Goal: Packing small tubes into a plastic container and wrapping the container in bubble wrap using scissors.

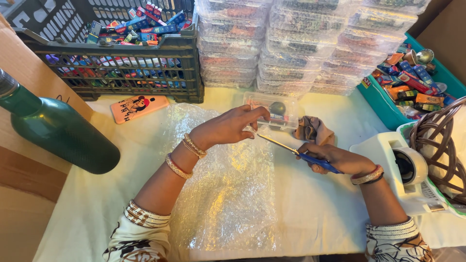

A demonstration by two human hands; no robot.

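My right hand (335,159) grips blue-handled scissors (291,150), blades pointing left and up toward my left hand (228,127). My left hand hovers over a sheet of bubble wrap (223,194) spread on the white table, fingers pinched near the scissor tips, seemingly on a bit of clear tape or wrap. Just behind the hands lies a small clear plastic box (272,109) with a dark round item inside. A crumpled brown cloth (313,130) sits beside it.
A dark crate (121,68) of colourful small packs stands at back left, stacked clear boxes (301,43) at back centre, a teal bin (388,106) of packs at right. A white tape dispenser (403,167), wicker basket (444,140), green bottle (58,131) and orange phone case (138,107) lie around.
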